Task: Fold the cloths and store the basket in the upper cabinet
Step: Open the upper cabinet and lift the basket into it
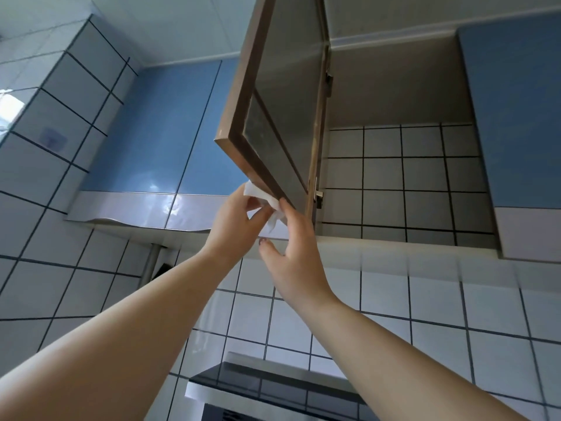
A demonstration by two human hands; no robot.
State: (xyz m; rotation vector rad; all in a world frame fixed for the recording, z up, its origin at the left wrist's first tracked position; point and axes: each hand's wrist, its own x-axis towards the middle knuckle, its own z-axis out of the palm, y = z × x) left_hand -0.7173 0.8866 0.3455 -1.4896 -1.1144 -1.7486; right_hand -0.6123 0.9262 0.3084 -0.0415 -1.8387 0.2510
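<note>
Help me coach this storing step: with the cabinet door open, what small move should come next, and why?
Probably swing the cabinet door wider. It hangs partly across the opening, both hands sit at its lower edge, the left hand pinching a white tissue, the right hand touching the edge; no basket is visible.

Open cabinet door (273,95) — both hands beneath

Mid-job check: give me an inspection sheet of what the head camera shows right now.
Surface: nothing seen.
Job's things: upper cabinet open, tiled back wall visible inside; cabinet door swung out; basket not in view.
Clutter: white tissue at the door's lower edge.
Hands: left hand pinches the tissue; right hand beside it, fingers relaxed, touching the door edge.
Cables: nothing seen.
Surroundings: blue cabinets, white wall tiles, range hood below.
</note>
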